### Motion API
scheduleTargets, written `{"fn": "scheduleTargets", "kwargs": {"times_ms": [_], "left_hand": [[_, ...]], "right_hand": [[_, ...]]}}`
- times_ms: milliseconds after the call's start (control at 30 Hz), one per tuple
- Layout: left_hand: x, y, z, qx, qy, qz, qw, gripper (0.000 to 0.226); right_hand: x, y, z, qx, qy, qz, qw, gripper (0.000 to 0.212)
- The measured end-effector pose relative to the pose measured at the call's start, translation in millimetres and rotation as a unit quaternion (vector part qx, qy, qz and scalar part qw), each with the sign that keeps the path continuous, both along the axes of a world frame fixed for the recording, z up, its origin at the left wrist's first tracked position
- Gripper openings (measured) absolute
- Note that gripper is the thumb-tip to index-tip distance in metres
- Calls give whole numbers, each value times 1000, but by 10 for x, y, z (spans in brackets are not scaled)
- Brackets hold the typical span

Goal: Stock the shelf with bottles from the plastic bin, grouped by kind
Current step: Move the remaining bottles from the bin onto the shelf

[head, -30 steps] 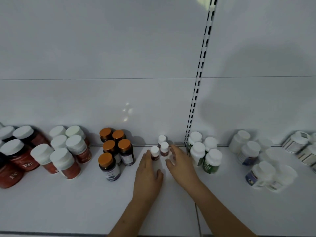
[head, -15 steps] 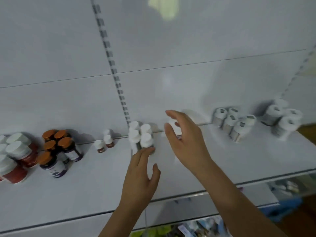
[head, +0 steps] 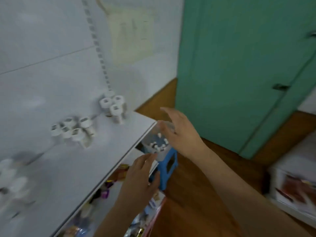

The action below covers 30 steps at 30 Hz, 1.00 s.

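Nearest, the left hand hangs past the front edge of the shelf, palm down, its fingers straight and close together, the tips reaching toward the clear plastic bin; whether they touch its wall is hard to tell through the blur. It holds nothing. Under that hand, below the shelf edge, a lower level shows a jumble of coloured packets, too smeared to name.

Further out, the right hand is raised over the bin with fingers spread and relaxed, thumb apart, gripping nothing. The bin sits on a blue stool just beside the right end of the shelf, on a wooden floor. Inside it lie several small bottles with white caps, loosely scattered.

On the shelf, blurred white-capped bottles stand at the near left. Further along is a cluster of white bottles, and beyond it, close to the far end by the back panel, another group of white bottles. A slotted upright runs up the white back panel behind them.

To the right, a white box with a printed picture rests low at the edge of view. Farthest back stands a green door, with a pale cloth bag hanging on the wall left of it.
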<state>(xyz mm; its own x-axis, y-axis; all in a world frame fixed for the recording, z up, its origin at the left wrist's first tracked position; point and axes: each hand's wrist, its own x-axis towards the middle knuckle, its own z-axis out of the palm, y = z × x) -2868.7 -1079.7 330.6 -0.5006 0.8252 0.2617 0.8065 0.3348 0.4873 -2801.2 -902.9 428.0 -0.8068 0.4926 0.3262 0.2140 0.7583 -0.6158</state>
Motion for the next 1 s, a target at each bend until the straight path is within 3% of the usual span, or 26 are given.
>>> {"fn": "scheduleTargets", "kwargs": {"times_ms": [200, 400, 667, 1000], "left_hand": [[178, 982, -275, -37, -45, -113, 992, 55], [58, 1769, -587, -55, -99, -146, 983, 56], [-609, 3071, -1035, -74, -143, -93, 982, 50], [-1554, 4215, -908, -75, -197, -8, 977, 41]], "right_hand": [[638, 857, -235, -8, -72, -135, 988, 56], [614, 1507, -499, -25, -95, -174, 980, 57], [-225, 2795, -847, -39, -126, -141, 981, 58], [-1476, 4093, -979, -59, -143, -68, 986, 54]]}}
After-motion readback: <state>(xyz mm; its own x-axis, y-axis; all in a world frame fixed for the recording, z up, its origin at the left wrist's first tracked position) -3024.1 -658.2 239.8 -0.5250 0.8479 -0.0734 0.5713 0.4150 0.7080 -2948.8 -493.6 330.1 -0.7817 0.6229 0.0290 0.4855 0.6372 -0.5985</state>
